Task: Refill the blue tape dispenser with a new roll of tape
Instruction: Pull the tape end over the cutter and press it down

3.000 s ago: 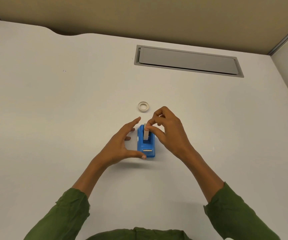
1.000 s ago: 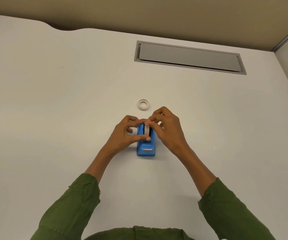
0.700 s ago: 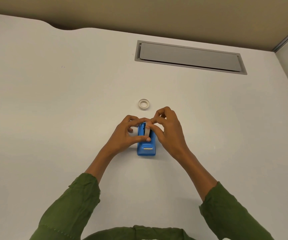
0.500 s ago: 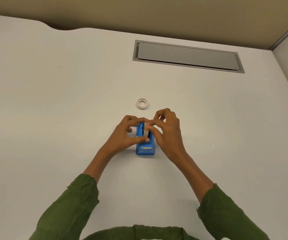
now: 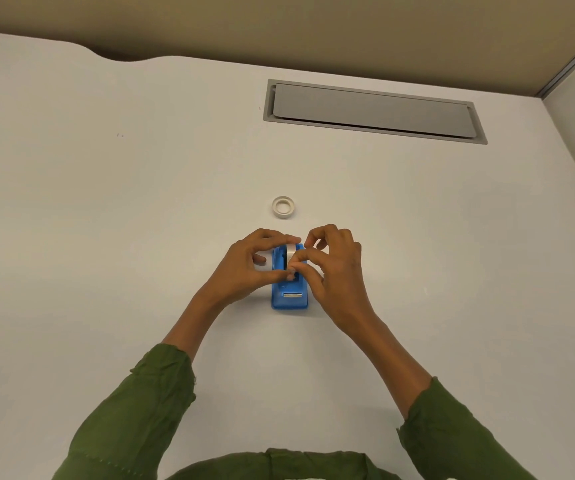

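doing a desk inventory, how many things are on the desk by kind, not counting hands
tape rolls: 2 (roll in the dispenser, ring lying flat beyond it)
dispenser: 1
total: 3

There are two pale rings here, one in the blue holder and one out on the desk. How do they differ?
The tape roll stands on edge inside the blue dispenser, while the loose ring lies flat on the desk, hole up. The left hand and right hand both pinch the tape roll; nothing touches the loose ring, which sits apart, beyond the dispenser. Both are pale and round.
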Tool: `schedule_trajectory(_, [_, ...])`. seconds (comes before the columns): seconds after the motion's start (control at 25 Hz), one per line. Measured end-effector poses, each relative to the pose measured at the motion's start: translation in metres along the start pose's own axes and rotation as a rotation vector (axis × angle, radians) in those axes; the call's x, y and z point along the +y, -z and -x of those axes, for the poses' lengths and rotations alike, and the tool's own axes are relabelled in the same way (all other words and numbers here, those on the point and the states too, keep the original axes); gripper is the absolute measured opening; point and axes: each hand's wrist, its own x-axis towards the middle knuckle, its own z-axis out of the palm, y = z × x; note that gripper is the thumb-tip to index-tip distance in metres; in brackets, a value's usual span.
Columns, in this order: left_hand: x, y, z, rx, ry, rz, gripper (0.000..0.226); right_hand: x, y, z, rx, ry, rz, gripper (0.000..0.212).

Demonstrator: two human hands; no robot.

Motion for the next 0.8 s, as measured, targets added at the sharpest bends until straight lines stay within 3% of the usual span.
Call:
schedule_trajectory(0.32, [-0.001,-0.006,0.0,0.033,0.022,0.033,0.048,-0.003,0.007,0.012,0.084,0.02,0.015,0.005])
schedule_trajectory(0.6, [0.004,0.009,0.004,-0.099,0.078,0.089,0.054,-0.004,0.005,0.014,0.024,-0.046,-0.141,0.003])
schedule_trajectory(0.8, [0.011,0.017,-0.006,-0.228,0.014,-0.052,0.048,-0.005,0.002,0.019,0.014,-0.028,-0.132,0.011])
